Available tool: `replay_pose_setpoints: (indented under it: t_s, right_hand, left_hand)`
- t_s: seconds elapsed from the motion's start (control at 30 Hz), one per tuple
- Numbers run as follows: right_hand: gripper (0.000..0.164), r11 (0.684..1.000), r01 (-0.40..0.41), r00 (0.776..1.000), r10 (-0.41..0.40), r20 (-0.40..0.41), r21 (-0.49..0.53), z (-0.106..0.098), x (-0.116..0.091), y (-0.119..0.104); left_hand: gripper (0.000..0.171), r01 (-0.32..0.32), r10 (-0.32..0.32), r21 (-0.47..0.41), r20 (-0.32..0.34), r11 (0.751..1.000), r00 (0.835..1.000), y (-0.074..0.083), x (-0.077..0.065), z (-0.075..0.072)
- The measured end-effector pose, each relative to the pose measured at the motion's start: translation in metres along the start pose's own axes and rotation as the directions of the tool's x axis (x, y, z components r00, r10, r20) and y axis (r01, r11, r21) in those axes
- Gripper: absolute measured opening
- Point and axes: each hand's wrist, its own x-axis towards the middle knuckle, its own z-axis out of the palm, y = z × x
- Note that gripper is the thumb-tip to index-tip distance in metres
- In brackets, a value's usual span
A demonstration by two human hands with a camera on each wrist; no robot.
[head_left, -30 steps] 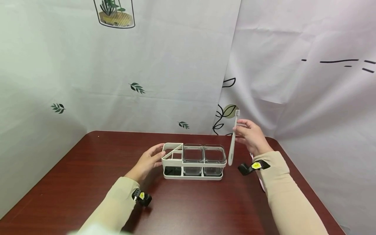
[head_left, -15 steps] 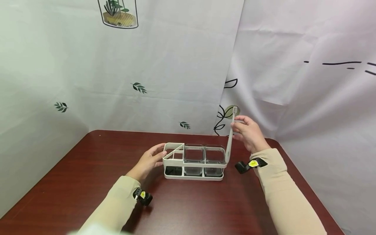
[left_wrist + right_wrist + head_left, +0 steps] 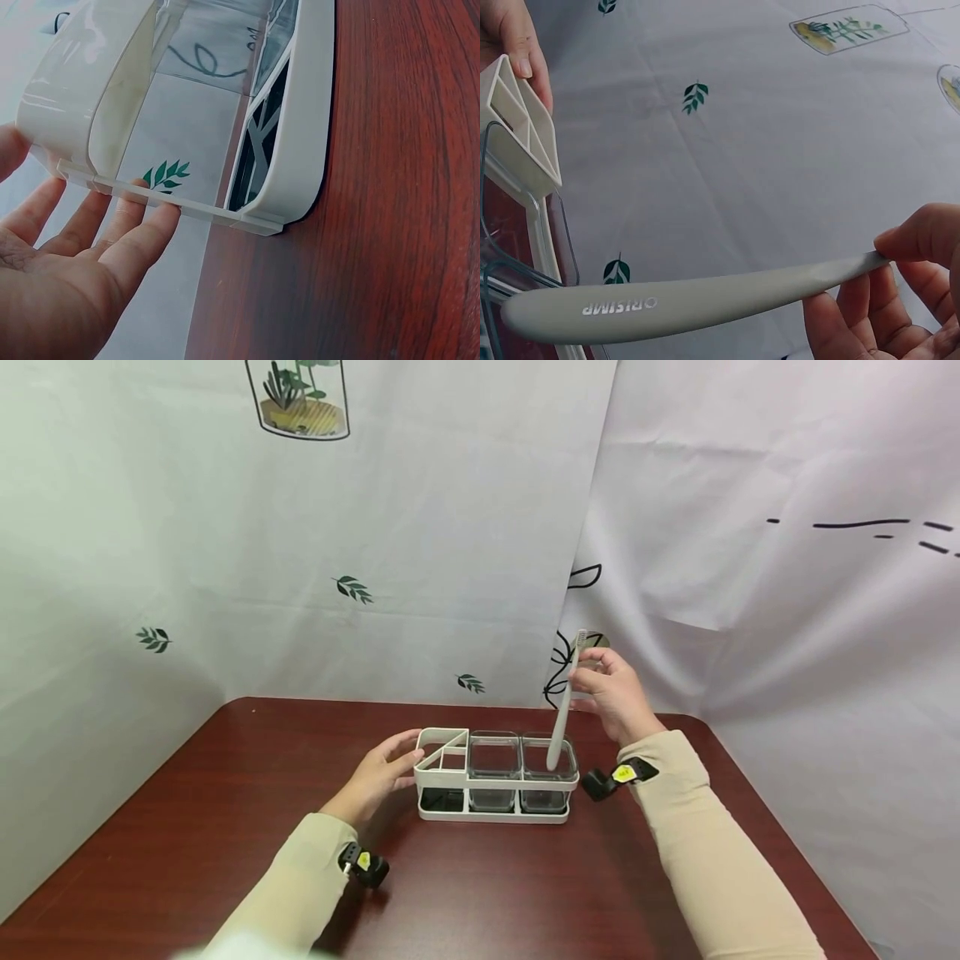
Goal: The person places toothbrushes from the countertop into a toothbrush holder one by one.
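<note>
My right hand pinches a pale grey-green toothbrush near its neck, bristles up. In the head view the handle's lower end overlaps the right-hand clear cup of a white toothbrush holder. The right wrist view shows the handle stretched toward the left, with lettering on it. My left hand holds the holder's left end, beside its divided section. In the left wrist view several fingertips touch the end of the holder. A second clear cup sits in the middle.
The dark red wooden table carries the holder near its back half. A white curtain with printed leaves hangs behind the table and along both sides. Small black wrist cameras sit on both sleeves.
My right hand has moved left with the toothbrush, from beside the holder to above its right-hand cup, and the brush leans more. The left hand stays on the holder's left end.
</note>
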Motion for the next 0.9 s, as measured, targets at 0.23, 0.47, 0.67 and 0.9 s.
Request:
replay_pose_setpoints:
  t_s: [0.23, 0.47, 0.67, 0.9]
  right_hand:
    - [0.026, 1.000, 0.008, 1.000, -0.008, 0.005, -0.025, 0.011, 0.004, 0.001]
    - [0.023, 0.999, 0.020, 0.999, -0.019, 0.036, -0.030, 0.024, 0.006, 0.001]
    - [0.018, 1.000, 0.018, 0.999, -0.018, 0.038, -0.007, 0.033, 0.008, 0.003]
    - [0.018, 1.000, 0.010, 1.000, -0.010, 0.026, 0.003, 0.047, 0.009, 0.006]
  left_hand:
    - [0.052, -0.012, 0.012, -0.005, 0.005, 1.000, 1.000, -0.001, -0.001, -0.001]
    - [0.051, -0.011, 0.011, -0.003, 0.011, 1.000, 1.000, 0.001, -0.002, -0.001]
    - [0.052, -0.018, 0.018, -0.007, 0.014, 1.000, 1.000, 0.003, -0.003, 0.000]
    - [0.052, -0.020, 0.020, -0.007, 0.017, 1.000, 1.000, 0.004, -0.003, 0.001]
